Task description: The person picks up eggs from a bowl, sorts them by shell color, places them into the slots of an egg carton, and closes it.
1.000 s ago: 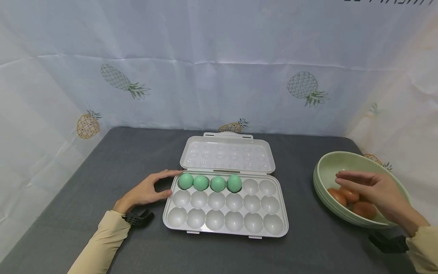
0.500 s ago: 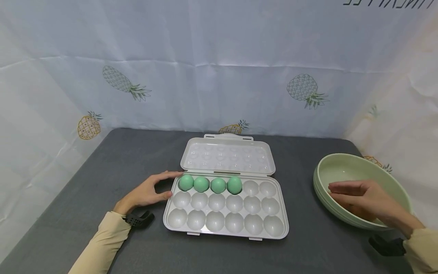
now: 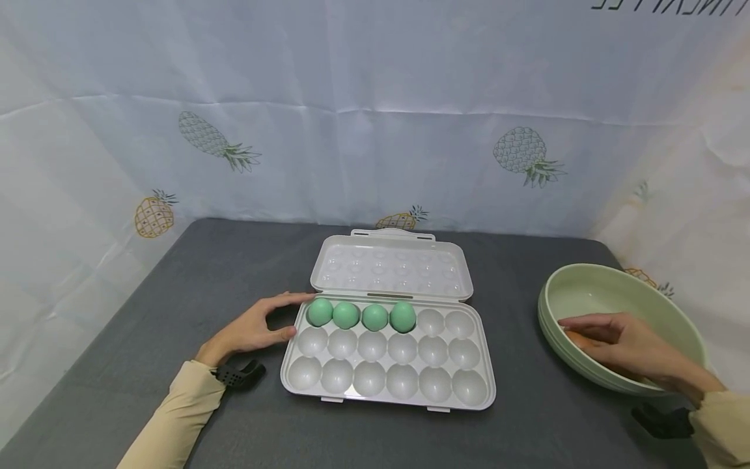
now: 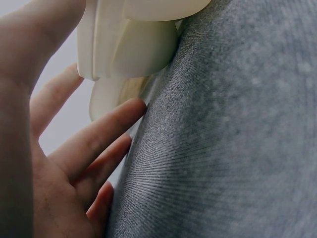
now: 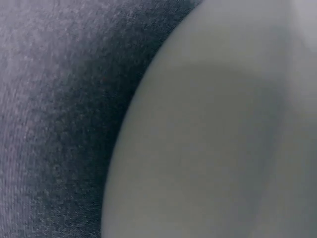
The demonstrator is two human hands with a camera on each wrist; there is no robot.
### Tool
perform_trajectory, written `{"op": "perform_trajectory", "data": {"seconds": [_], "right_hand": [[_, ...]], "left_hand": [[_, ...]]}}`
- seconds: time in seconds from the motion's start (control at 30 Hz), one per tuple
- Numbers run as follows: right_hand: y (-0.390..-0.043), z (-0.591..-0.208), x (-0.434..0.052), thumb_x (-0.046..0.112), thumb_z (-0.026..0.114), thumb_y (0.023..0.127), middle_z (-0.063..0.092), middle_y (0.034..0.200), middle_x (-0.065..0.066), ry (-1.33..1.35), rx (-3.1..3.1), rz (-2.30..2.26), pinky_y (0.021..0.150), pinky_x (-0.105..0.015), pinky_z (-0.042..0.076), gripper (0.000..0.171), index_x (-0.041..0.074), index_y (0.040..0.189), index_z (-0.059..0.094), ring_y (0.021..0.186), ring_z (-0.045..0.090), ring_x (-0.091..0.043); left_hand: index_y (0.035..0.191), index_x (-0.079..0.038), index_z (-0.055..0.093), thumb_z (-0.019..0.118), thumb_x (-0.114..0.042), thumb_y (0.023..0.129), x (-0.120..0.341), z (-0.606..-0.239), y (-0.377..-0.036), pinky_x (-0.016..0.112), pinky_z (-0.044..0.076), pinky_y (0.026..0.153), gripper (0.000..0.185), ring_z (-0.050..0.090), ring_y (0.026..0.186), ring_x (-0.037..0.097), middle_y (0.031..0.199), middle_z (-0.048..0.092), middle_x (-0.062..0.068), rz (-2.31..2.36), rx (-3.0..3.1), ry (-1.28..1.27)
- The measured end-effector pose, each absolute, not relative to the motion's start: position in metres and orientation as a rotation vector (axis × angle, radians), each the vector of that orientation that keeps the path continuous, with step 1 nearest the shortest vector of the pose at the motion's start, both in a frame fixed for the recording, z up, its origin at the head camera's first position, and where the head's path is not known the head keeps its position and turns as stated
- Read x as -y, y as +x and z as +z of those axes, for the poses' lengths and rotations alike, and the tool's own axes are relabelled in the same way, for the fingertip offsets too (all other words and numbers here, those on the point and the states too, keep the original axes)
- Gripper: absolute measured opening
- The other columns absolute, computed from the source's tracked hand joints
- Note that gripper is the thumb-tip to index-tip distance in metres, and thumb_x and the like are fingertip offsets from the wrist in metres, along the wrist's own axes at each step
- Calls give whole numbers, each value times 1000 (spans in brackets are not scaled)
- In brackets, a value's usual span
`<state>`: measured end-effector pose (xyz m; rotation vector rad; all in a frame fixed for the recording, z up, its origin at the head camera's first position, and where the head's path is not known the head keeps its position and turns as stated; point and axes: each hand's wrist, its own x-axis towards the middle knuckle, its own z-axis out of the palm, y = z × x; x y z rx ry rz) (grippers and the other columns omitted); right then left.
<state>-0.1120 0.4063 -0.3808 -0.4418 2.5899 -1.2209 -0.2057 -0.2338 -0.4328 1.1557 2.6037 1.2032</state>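
Observation:
A white egg tray (image 3: pixel 476 365) lies open on the grey table, its lid (image 3: pixel 391 267) folded back. Several green eggs (image 3: pixel 360 316) fill the left of its back row. My left hand (image 3: pixel 287 316) rests at the tray's left end, with straight fingers and thumb touching its edge. The left wrist view shows that hand (image 4: pixel 74 148) against the tray's underside (image 4: pixel 133 44). My right hand (image 3: pixel 586 329) is down inside the pale green bowl (image 3: pixel 592 280), with fingers and thumb around a brown egg (image 3: pixel 579 339). The bowl rim hides the lower part of that hand.
The grey cloth table (image 3: pixel 205 273) is walled by a white pineapple-print sheet (image 3: pixel 375 117) at the back and both sides. The bowl sits near the right edge. In the right wrist view only the bowl's wall (image 5: pixel 223 148) and cloth (image 5: pixel 49 99) show.
My right hand has dropped from above the bowl down onto the brown eggs, covering most of them. The left hand, tray and green eggs have stayed put.

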Motion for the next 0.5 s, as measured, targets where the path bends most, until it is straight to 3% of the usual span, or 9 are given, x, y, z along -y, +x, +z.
{"op": "perform_trajectory", "data": {"seconds": [0.27,0.5], "right_hand": [[-118,-384,-404,3,62,100,70,122,25,-429,-2614,-1243,80,-13,56,41,1,141,60,110,63,15],[-122,-389,-402,5,69,96,70,112,30,-307,-2695,-1245,73,-14,55,43,12,138,65,97,67,12]], "left_hand": [[148,-23,56,78,-21,90,233,-431,-205,32,19,132,62,41,147,47,150,59,3,1196,-2606,1132],[147,-22,56,78,-19,90,235,-433,-206,31,19,132,61,40,148,47,150,59,3,1196,-2602,1137]]}}
